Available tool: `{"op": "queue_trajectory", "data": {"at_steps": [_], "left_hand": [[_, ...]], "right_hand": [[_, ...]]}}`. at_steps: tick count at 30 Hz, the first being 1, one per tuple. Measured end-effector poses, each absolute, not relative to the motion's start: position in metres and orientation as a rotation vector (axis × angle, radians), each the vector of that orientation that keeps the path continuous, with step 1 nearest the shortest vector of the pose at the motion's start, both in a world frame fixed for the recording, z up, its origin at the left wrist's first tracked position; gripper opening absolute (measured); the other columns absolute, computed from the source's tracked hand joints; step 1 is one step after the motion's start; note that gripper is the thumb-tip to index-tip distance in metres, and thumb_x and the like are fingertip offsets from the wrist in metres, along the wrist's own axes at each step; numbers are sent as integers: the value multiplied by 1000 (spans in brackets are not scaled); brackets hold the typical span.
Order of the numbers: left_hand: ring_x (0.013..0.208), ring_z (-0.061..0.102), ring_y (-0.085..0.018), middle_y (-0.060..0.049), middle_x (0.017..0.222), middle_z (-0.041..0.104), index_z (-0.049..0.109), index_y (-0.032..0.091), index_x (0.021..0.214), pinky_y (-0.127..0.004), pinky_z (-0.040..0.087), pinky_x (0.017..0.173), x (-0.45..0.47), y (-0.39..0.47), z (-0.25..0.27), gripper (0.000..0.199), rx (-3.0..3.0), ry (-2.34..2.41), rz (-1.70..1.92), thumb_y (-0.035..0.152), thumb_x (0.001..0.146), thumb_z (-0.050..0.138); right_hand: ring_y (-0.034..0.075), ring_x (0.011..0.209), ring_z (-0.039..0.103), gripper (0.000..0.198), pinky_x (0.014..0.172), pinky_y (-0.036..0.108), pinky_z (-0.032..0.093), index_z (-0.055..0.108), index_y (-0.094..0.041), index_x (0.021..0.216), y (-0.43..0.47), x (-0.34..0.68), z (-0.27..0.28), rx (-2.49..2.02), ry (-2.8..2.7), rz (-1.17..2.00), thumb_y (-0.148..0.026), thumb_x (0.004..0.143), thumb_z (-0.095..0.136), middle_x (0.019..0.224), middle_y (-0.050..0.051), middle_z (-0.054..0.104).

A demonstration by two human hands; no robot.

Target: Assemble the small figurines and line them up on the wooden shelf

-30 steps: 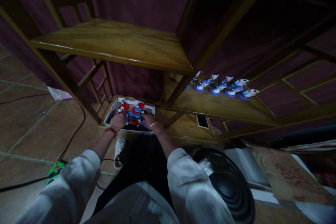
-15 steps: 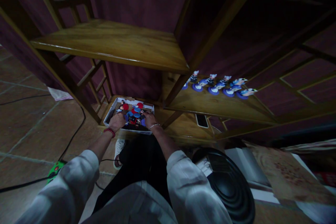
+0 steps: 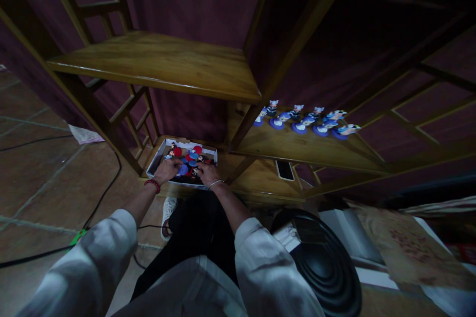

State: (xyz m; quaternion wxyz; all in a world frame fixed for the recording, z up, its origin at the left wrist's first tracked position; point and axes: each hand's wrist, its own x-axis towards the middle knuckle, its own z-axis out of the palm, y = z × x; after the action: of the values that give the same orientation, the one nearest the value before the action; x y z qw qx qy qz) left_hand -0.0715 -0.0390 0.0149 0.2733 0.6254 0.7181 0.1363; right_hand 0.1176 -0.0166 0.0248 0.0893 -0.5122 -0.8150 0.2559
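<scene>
A shallow white cardboard box (image 3: 155, 156) sits on the low shelf, holding several small figurines with red, blue and purple round bases. My left hand (image 3: 167, 170), with a red bead bracelet, reaches over its left part. Its fingers are bent together at a figurine with a purple base (image 3: 182, 170). My right hand (image 3: 208, 174), wearing a thin bracelet, comes in over the front right part. Those fingertips are drawn together among dark-haired figurines near the box's middle; what they hold is too small to make out.
On the raised shelf (image 3: 305, 146) to the right stand several figurines (image 3: 305, 123), mostly on purple bases. A phone (image 3: 284, 170) lies on the lower board. Above the box juts a wooden shelf (image 3: 156, 62). A black round stool (image 3: 327, 267) and cables (image 3: 106, 188) are nearby.
My right hand has moved left and slightly toward me, nearer the box's middle. A purple base now shows plainly beside my left fingertips. The view has shifted slightly.
</scene>
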Motion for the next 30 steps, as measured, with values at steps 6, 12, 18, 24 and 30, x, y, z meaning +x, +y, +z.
{"op": "queue_trajectory", "data": {"at_steps": [6, 12, 18, 24, 30], "left_hand": [[91, 60, -15, 1, 96, 68, 65, 25, 99, -23, 44, 82, -74, -37, 10, 29, 1684, 1914, 405, 29, 77, 46], [87, 61, -16, -3, 95, 68, 64, 17, 99, -27, 46, 81, -72, -35, 7, 30, 1526, 1718, 588, 24, 74, 50], [66, 60, -13, -6, 83, 68, 61, 10, 101, -27, 50, 66, -65, -37, 17, 31, 1323, 1528, 646, 19, 74, 49], [66, 60, -13, -2, 77, 68, 62, 16, 101, -22, 47, 56, -65, -39, 25, 31, 1400, 1604, 551, 24, 77, 44], [87, 61, -16, -4, 94, 68, 66, 21, 96, -23, 44, 76, -70, -37, 22, 30, 1578, 2067, 363, 19, 74, 46]], "right_hand": [[12, 89, 60, 26, 78, 19, 43, 61, -25, 103, -20, 116, 24, -1465, -2458, 869, -24, 79, 51, 98, -1, 66], [13, 85, 61, 33, 74, 20, 44, 59, -24, 109, -21, 111, 18, -1423, -2465, 1007, -33, 77, 57, 93, 1, 67], [13, 81, 63, 32, 71, 19, 45, 59, -23, 107, -18, 109, 14, -1462, -2395, 1106, -32, 76, 57, 86, -1, 69], [12, 79, 62, 18, 70, 18, 44, 64, -22, 92, -16, 106, 5, -1539, -2384, 983, -29, 76, 57, 85, -1, 69], [11, 83, 61, 19, 71, 17, 42, 64, -23, 90, -17, 110, 13, -1590, -2369, 834, -31, 78, 52, 87, 0, 68]]}}
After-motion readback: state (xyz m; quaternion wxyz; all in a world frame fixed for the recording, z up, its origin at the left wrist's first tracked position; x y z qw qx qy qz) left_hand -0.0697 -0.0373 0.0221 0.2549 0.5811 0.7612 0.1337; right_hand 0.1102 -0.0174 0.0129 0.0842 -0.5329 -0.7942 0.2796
